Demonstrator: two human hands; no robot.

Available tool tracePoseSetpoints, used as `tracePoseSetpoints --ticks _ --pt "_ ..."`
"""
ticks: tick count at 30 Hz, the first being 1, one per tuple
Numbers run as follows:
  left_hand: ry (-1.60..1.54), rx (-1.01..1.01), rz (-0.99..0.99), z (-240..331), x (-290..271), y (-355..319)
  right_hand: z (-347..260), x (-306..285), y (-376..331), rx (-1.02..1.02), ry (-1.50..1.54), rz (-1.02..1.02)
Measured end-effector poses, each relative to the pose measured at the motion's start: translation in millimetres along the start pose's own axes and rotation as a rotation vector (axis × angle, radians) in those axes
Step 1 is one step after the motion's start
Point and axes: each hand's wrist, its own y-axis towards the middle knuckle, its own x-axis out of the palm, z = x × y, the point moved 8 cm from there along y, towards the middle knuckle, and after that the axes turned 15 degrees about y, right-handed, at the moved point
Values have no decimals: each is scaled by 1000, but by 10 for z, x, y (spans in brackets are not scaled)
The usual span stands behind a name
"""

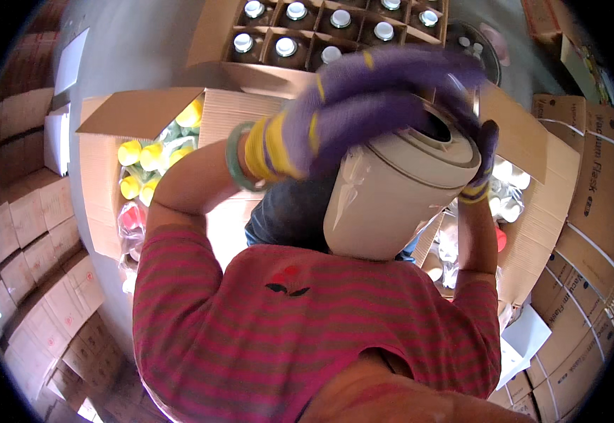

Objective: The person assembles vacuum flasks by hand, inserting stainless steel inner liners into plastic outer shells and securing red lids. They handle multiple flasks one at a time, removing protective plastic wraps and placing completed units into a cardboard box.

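A large beige cylindrical flask (pixel 391 197) leans against my front, tilted so its dark round mouth faces up and to the right. My left hand (pixel 363 116), in a purple glove with yellow bands, reaches over the top of it. Its fingers are stretched long and blurred by motion, and I cannot tell whether they touch the rim. On the far right side of the flask, my right hand (pixel 484 158), gloved alike, curls around the upper edge; part of it is hidden behind the rim. A green bangle (pixel 235 156) circles my left wrist.
Ahead stands a divided carton (pixel 264 76) of white-capped bottles (pixel 287 47). An open carton (pixel 99 211) at left holds yellow-topped items (pixel 152 156); another open carton (pixel 539 218) at right holds plastic-wrapped pieces (pixel 508 194). Stacked boxes line the left (pixel 32 211) and right (pixel 596 183).
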Motion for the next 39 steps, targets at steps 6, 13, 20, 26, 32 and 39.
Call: tracePoseSetpoints --ticks 6,13,20,26,32,39 --pt "176 201 16 -54 -149 16 105 -60 -200 -8 -126 127" --pt "295 273 13 -1 -120 -14 -48 67 -65 -147 -362 -142" --pt "328 143 -23 -226 -185 -19 39 56 13 161 -85 -80" --pt "567 424 -25 -426 -189 -103 -213 136 -41 -133 -41 -341" --pt "600 231 -107 -819 -203 -351 -180 162 -90 -117 -21 -408" --pt "612 353 -84 -405 -129 -54 -48 169 -152 -145 -33 -448"
